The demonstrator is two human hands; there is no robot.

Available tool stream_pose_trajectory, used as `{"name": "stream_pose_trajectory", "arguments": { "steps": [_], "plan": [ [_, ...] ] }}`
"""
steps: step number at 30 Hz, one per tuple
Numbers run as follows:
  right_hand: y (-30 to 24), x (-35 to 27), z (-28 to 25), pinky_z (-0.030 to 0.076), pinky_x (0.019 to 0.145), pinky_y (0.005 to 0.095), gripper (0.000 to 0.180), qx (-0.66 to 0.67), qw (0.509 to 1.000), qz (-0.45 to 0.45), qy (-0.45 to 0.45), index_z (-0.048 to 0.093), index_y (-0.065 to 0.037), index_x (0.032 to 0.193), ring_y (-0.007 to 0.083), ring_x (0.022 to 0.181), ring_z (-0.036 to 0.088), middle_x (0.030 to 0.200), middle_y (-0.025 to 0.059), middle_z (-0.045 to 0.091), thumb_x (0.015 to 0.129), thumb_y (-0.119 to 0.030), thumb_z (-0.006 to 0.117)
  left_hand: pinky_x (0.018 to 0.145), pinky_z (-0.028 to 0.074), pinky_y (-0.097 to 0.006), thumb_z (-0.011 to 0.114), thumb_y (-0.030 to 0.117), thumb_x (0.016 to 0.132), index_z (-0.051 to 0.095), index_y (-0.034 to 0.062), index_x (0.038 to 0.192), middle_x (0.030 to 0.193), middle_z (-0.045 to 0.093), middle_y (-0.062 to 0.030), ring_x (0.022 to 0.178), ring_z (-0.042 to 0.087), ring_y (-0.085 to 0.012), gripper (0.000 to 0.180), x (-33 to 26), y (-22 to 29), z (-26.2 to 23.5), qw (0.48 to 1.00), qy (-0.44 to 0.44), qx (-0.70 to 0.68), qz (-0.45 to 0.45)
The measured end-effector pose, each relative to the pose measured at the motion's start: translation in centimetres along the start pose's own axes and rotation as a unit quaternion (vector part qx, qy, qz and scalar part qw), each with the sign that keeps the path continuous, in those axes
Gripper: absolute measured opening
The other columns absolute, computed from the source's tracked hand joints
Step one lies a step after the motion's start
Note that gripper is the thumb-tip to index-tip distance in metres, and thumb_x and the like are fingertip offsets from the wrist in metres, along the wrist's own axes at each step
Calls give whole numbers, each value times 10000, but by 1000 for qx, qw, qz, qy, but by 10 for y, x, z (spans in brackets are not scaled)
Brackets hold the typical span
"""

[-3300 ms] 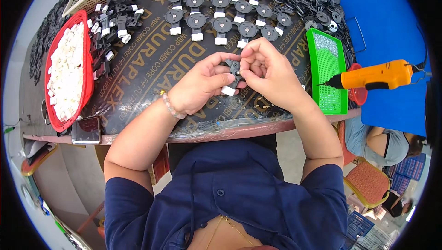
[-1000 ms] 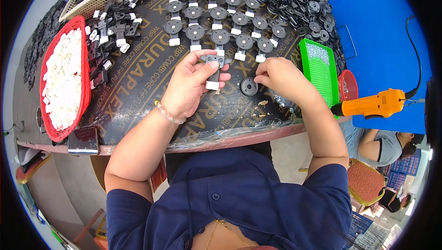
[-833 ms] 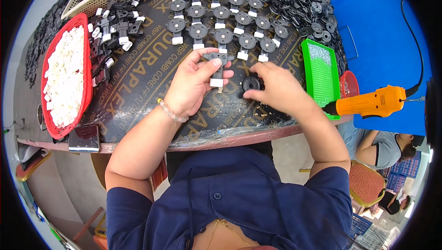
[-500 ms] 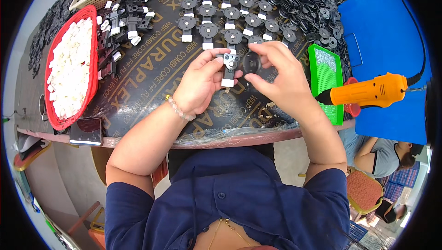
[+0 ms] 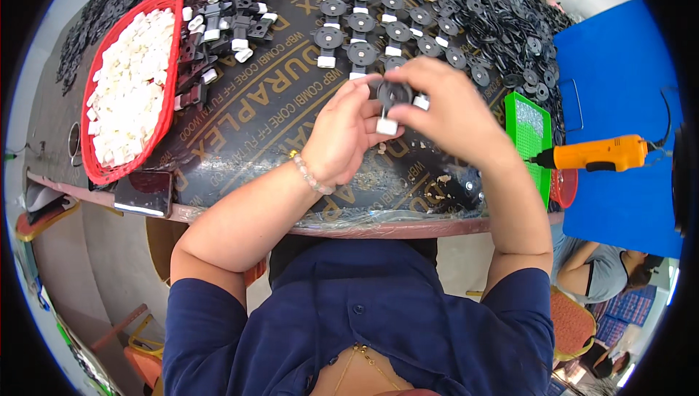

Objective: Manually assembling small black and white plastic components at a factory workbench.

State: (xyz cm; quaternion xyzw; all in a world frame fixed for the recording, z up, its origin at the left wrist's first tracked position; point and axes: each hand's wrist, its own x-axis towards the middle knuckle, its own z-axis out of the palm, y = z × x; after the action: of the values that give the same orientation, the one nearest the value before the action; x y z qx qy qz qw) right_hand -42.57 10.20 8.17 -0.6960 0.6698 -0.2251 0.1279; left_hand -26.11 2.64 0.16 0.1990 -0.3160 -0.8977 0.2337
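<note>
My left hand (image 5: 341,134), a bead bracelet at its wrist, grips a black bracket with a white end piece (image 5: 386,127) above the table. A round black disc (image 5: 395,93) lies over the bracket's body, hiding most of it. Fingers and thumb of my right hand (image 5: 445,97) pinch the disc's edge; that hand is slightly blurred. Just beyond, several similar disc-and-bracket parts (image 5: 362,53) with white ends are laid out in rows.
At the left stands a red basket (image 5: 177,53) of small white pieces, beside a pile of black brackets (image 5: 218,21). Loose black discs (image 5: 473,17) heap at the far right. Right of my hand are a green tray (image 5: 545,181) with small metal parts and an orange electric screwdriver (image 5: 601,154).
My right hand has brought the disc left onto the bracket, covering its top. Both hands have shifted a little to the right in the picture, as has the table scene.
</note>
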Motion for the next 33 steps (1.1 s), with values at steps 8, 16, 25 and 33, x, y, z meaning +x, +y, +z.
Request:
{"name": "stream_pose_trajectory", "arguments": {
  "steps": [8,16,25,33],
  "plan": [
    [30,172,20,503,942,411,505,14,989,-72,132,682,-16,1212,332,1061,641,1099,184,700,770,-226,807,935,549,-411,350,363,1087,460,-23,1351,1219,642,-244,1086,670,-312,481,2,12,-2,1000,13,1,-7],
    [92,275,80,420,1062,463,536,-212,974,-71,31,696,-168,1265,335,1237,554,1165,99,712,796,-408,796,779,545,-321,390,331,1083,564,17,1216,1019,680,-123,875,675,-201,383,5,16,-3,1000,9,-9,0],
    [10,233,99,291,1145,508,622,-178,962,-205,-15,706,-128,1224,336,1310,454,1301,116,599,744,-510,807,726,496,-285,430,253,1057,566,52,1150,965,655,-71,839,629,-158,261,-1,13,-6,998,43,-48,-7],
    [-26,175,55,429,1013,462,407,-192,970,-116,-95,750,-42,1002,311,1124,590,1070,125,674,758,-367,743,740,495,-315,572,117,955,374,61,1392,1125,591,-117,929,605,-173,484,9,6,-9,990,117,-59,55]
  ]
}}
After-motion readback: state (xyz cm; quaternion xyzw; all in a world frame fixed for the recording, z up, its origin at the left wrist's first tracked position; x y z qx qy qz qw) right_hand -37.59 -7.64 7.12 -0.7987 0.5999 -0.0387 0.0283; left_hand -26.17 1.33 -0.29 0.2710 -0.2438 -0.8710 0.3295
